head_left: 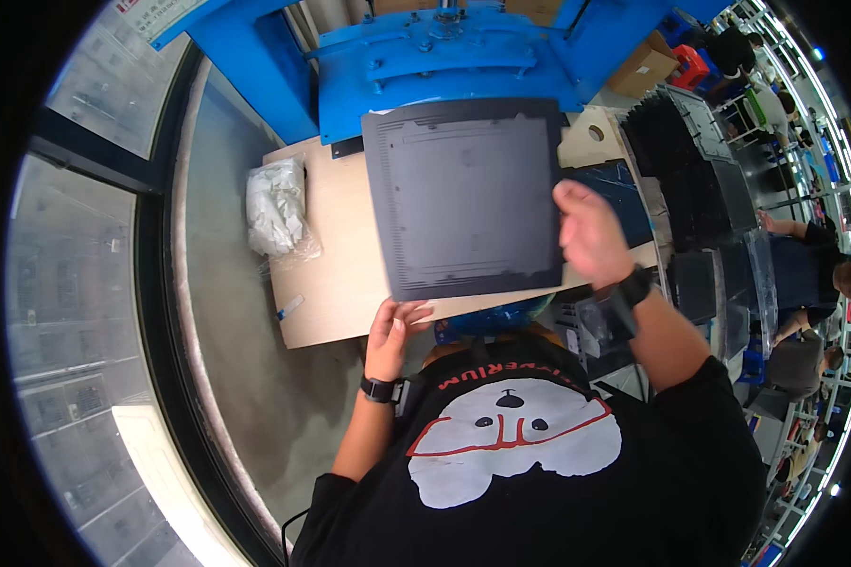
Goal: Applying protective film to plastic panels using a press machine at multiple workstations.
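Note:
A dark grey rectangular panel, with rows of small slots along its left side and marks near its corners, is raised over the wooden table. My right hand is closed at its right edge, thumb up, slightly smeared by motion. At the panel's lower left corner, the bent fingers of my left hand meet the bottom edge; what they do beneath it is partly hidden. Just beyond the panel's far edge stands a blue press with a plate and bolts.
The wooden tabletop carries a clear bag of pale material at left. A dark sheet lies at right, near stacked black panels. A cardboard box sits behind. Other people work far right; a window frame runs along the left.

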`<state>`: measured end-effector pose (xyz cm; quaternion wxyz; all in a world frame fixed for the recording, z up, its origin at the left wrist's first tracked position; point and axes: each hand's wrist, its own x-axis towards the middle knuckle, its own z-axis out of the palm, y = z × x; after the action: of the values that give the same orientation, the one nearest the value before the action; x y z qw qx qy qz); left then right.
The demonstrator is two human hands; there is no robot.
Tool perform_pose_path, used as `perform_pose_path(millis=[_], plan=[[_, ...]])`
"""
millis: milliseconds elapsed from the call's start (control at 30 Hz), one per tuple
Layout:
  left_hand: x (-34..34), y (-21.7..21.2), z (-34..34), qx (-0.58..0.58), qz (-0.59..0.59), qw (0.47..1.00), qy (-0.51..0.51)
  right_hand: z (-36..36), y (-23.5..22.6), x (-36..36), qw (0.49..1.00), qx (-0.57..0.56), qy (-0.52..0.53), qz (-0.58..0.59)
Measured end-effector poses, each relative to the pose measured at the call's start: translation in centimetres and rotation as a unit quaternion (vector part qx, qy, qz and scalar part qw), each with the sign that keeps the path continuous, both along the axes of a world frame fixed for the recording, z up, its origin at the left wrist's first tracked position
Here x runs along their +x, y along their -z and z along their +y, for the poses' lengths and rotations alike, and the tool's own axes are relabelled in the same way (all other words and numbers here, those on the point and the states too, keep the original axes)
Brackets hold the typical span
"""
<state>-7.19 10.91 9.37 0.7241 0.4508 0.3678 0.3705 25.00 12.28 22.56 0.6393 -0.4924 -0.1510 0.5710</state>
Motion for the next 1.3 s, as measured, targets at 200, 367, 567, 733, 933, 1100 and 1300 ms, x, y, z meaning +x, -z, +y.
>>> perform_pose_path(millis=[200,367,567,733,933,1100,1300], plan=[[1.0,-1.1,0.5,-0.167,-0.172,0.957,-0.164,0.1,8.8,-9.4,0.971,0.032,-0.037,0.233],[-3.5,1.9,2.7,-0.126,-0.100,0.957,-0.240,0.3,13.3,-12.7,0.964,-0.093,-0.195,0.154],[-16.3,10.8,8.4,-0.146,0.022,0.979,-0.142,-5.4,16.6,-7.1,0.873,-0.001,-0.390,-0.292],[-18.0,14.4,13.7,-0.183,0.206,0.957,-0.092,-15.2,14.6,-0.4,0.883,-0.130,-0.335,-0.300],[-8.7,13.4,14.6,-0.120,0.468,0.871,-0.085,-32.3,20.8,1.5,0.863,-0.317,-0.115,-0.375],[-2.0,7.2,12.8,-0.005,0.686,0.721,0.097,-44.4,28.2,-1.3,0.765,-0.545,-0.038,-0.340],[9.3,6.7,12.1,0.094,0.611,0.705,0.348,-52.7,30.0,-7.8,0.779,-0.595,0.100,-0.169]])
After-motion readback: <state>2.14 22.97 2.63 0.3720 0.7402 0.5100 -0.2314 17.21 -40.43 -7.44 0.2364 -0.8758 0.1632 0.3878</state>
